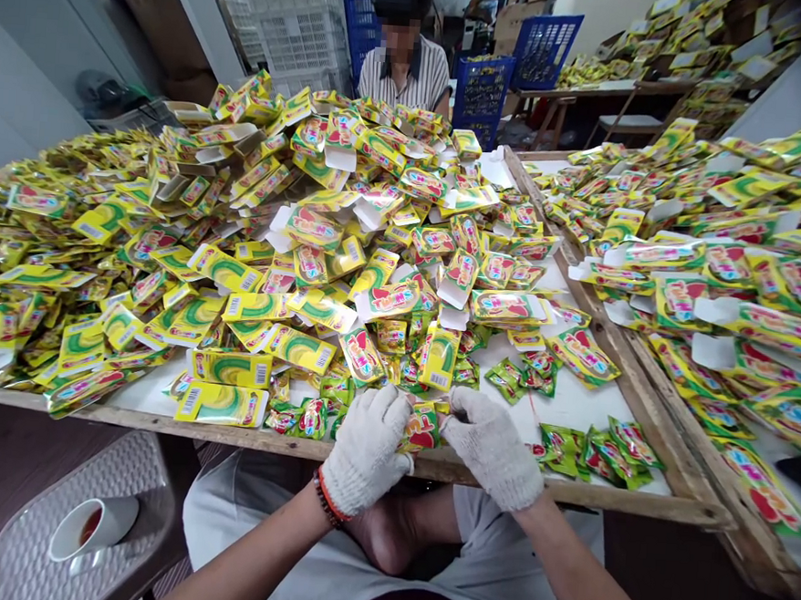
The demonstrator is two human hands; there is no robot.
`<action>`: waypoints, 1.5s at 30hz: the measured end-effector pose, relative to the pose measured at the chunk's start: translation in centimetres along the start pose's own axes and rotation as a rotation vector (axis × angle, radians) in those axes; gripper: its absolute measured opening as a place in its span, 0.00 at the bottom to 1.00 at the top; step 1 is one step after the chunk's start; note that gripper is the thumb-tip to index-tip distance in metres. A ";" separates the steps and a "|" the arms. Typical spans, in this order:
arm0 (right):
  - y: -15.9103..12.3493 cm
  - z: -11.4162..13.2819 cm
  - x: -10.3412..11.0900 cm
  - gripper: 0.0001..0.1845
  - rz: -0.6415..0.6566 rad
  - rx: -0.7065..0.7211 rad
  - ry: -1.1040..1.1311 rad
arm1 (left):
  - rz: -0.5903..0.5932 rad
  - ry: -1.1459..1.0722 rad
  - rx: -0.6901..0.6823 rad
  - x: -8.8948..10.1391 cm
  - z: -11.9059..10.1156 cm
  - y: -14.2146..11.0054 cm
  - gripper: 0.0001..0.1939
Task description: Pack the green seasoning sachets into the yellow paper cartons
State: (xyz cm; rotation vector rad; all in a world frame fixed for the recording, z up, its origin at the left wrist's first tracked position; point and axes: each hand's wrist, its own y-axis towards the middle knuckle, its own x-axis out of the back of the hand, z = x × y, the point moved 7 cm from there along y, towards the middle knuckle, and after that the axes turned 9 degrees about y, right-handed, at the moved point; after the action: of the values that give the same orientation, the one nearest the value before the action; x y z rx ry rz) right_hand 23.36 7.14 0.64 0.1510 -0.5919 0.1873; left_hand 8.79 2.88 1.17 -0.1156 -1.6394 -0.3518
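Both my hands wear white knit gloves at the near edge of the table. My left hand [367,448] is closed round a small yellow-green box with red print [421,427]. My right hand [493,445] pinches the box's right end, fingers pressed together. Small green candy sachets [592,450] lie on the white tabletop just right of my right hand, and more sachets [306,417] lie left of my left hand. A large heap of flat yellow-green cartons [274,236] rises right behind my hands.
The wooden-rimmed table [633,499] abuts a second table on the right piled with cartons [738,269]. A person in a striped shirt [404,72] sits across the heap. Blue crates [484,91] stand behind. A white cup with dark liquid [93,527] rests on a stool at lower left.
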 end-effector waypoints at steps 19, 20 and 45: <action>-3.1 1.4 -2.3 0.17 0.528 -0.310 0.824 | -0.064 -0.428 0.027 1.9 1.0 0.0 0.35; -2.9 1.1 -2.2 0.17 0.482 -0.304 0.790 | -0.054 -0.536 0.085 1.9 1.7 -0.1 0.36; 1.0 -6.6 8.8 0.12 -0.205 -0.194 0.374 | 0.083 0.290 -0.022 1.4 2.7 7.1 0.06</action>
State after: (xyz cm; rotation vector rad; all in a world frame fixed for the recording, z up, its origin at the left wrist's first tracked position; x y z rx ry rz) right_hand 33.88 10.60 0.29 -0.0126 -0.2176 -0.0426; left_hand 8.08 10.21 3.46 -0.1420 -1.3408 -0.3077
